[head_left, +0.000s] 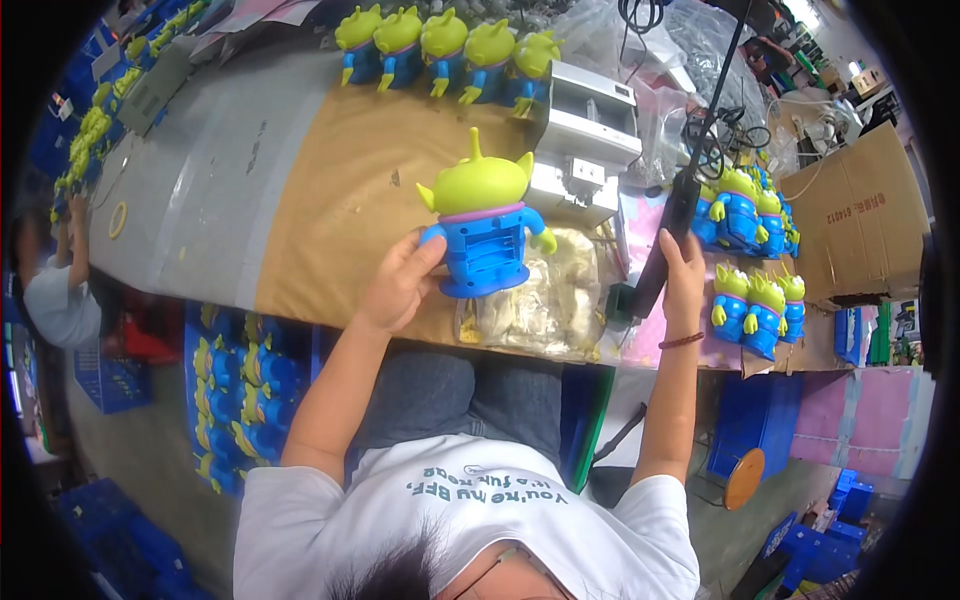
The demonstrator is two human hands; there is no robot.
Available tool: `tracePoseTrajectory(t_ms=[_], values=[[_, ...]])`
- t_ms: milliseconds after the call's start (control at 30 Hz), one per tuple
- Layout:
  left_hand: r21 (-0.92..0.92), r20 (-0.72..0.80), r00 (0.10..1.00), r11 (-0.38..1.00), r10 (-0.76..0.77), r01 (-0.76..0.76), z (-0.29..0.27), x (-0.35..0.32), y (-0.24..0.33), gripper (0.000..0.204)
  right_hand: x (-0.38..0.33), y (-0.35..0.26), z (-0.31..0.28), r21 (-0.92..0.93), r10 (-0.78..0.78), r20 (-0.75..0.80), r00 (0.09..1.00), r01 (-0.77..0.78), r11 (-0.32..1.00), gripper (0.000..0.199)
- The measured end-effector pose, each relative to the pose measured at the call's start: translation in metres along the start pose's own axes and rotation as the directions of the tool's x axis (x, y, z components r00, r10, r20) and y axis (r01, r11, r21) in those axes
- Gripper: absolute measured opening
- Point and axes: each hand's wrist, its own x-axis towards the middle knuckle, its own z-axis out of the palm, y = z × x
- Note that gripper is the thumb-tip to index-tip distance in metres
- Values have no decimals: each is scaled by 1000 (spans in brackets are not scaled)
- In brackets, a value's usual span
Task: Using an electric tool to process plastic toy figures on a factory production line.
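My left hand (pixel 400 285) grips a green-and-blue three-eared alien toy figure (pixel 484 195) by its side, above the bench's near edge. Its back is turned up toward me, with an uncovered battery compartment showing metal contacts. A black electric screwdriver (pixel 682 205), hanging on a cord from above, is held in my right hand (pixel 684 280). The screwdriver stands slanted, lower end toward the bench and apart from the toy. Between my hands lies a shiny, yellowish plastic-wrapped block (pixel 545 305).
Several matching figures (pixel 441 50) line the bench's far side, beside a white machine (pixel 592 130). More figures (pixel 765 310) stand at right near a cardboard box (pixel 860 220). A blue crate (pixel 235 400) of figures sits below left. Another person (pixel 60 290) works at far left.
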Motion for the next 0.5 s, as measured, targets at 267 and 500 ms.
tracePoseTrajectory(t_ms=[267,500], values=[[145,-90,987,982,133,-119,42,-2,-22,44,-95,-71,106,-205,-591,189,784,620,757,22],[385,-90,950,890,301,-245,50,0,-36,52,-95,-61,140,-68,-543,126,830,553,830,16]])
